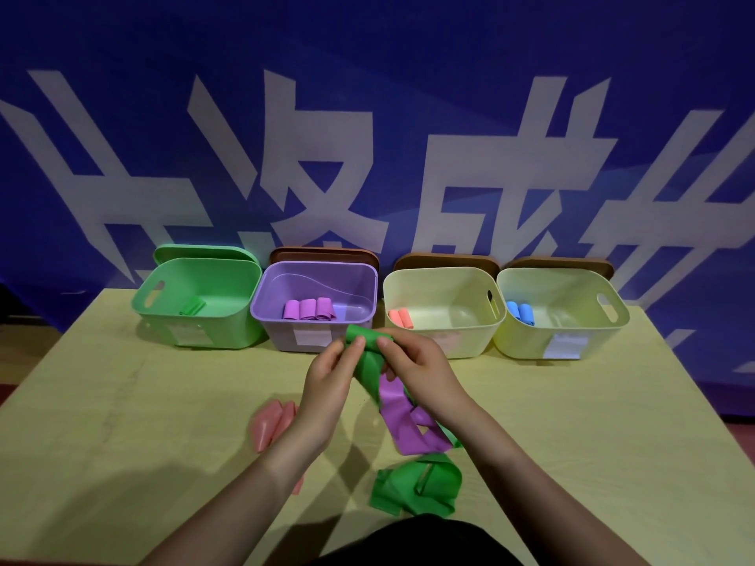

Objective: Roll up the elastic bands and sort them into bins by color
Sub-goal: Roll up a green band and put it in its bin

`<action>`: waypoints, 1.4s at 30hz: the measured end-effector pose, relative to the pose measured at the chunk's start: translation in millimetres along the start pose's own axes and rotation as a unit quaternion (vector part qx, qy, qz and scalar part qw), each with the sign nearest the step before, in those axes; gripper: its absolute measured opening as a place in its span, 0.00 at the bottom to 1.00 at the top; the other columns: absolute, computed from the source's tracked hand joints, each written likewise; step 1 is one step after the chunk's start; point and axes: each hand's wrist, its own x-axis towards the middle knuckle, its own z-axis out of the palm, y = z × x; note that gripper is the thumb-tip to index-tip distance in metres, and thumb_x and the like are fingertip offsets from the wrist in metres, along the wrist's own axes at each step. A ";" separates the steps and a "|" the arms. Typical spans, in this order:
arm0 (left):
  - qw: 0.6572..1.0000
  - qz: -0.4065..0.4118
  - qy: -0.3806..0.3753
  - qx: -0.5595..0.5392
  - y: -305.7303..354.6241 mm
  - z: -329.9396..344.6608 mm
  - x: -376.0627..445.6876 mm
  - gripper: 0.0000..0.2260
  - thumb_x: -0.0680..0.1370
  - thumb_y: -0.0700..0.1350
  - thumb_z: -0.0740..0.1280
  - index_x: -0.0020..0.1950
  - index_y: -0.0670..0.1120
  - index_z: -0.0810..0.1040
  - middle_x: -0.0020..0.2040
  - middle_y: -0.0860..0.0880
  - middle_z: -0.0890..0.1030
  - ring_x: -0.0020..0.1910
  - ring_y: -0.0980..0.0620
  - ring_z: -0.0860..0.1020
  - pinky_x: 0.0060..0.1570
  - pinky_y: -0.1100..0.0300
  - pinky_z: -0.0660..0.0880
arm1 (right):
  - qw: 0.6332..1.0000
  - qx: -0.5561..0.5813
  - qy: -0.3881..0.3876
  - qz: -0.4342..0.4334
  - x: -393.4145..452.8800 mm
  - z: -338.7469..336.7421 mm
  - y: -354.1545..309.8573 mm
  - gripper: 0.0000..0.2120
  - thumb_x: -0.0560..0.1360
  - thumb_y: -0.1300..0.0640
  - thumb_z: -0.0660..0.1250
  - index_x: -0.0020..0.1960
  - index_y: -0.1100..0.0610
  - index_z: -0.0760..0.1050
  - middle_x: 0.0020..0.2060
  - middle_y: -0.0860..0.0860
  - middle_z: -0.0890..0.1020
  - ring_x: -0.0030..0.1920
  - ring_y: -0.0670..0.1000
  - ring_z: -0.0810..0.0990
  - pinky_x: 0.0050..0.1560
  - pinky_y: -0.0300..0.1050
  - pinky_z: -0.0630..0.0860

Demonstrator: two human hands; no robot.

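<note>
Both hands were up over the table (122, 402), working one green band (369, 361). L hand (331, 381) pinched the rolled top end w/ thumb + fingers curled on it; R hand (416, 369) did the same from the other side, fingertips meeting at the roll. Rest of the band hung down as a loose tail toward the pile.

Band looked thin, flat, floppy and light, prob stretchy rubber, a bit grippy rather than slick. Not fragile. Judgement: the roll will spring open if pinch lets go, so hold across the roll's width at both edges and keep tail slightly taut while winding. Once rolled, take it by the sides, squeezed.

Pile below: purple band (404, 426) lay under/against the green tail, prob tangled w/ it, can't tell for sure. 2nd green band (416, 488) crumpled near the front edge. Pink band (271, 422) lay left, partly behind L wrist.

Bins in a row at the back: green bin (228, 320) w/ one green roll, purple bin (269, 320) w/ purple rolls, next bin (470, 332) w/ pink rolls, far-right bin (613, 324) w/ blue rolls. Green bin = target, well apart to the left.
</note>
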 end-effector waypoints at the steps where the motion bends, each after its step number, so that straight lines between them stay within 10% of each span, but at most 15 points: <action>1: 1.000 0.012 -0.007 0.007 1.7 -0.9 1.0 0.08 0.80 0.41 0.62 0.47 0.47 0.81 0.41 0.50 0.83 0.44 0.55 0.80 0.49 0.61 0.75 | 1.000 0.011 0.002 0.005 0.5 0.7 -0.3 0.10 0.80 0.59 0.61 0.54 0.57 0.80 0.36 0.51 0.79 0.32 0.43 0.75 0.37 0.38 0.73; 11: 0.998 0.019 -0.008 0.062 -6.7 -0.2 -0.2 0.08 0.81 0.41 0.59 0.46 0.44 0.77 0.39 0.44 0.78 0.39 0.54 0.74 0.41 0.59 0.70 | 1.000 0.005 0.002 0.027 -4.5 5.5 1.1 0.11 0.81 0.60 0.59 0.54 0.59 0.80 0.33 0.52 0.77 0.34 0.46 0.74 0.40 0.43 0.73; 18: 0.997 -0.049 -0.033 0.055 0.1 -2.8 2.3 0.08 0.80 0.44 0.63 0.46 0.46 0.80 0.41 0.43 0.80 0.38 0.53 0.77 0.41 0.59 0.71 | 0.998 -0.035 0.047 -0.006 -7.4 5.1 7.1 0.10 0.77 0.55 0.62 0.54 0.44 0.80 0.43 0.53 0.84 0.40 0.53 0.80 0.46 0.57 0.77; 42: 0.993 -0.113 0.007 -0.030 8.0 2.6 0.4 0.11 0.80 0.37 0.57 0.38 0.43 0.70 0.27 0.50 0.64 0.21 0.57 0.60 0.19 0.67 0.55 | 0.939 -0.288 0.041 -0.186 -0.6 -0.3 7.8 0.16 0.76 0.60 0.64 0.63 0.54 0.78 0.42 0.48 0.74 0.44 0.40 0.68 0.46 0.24 0.62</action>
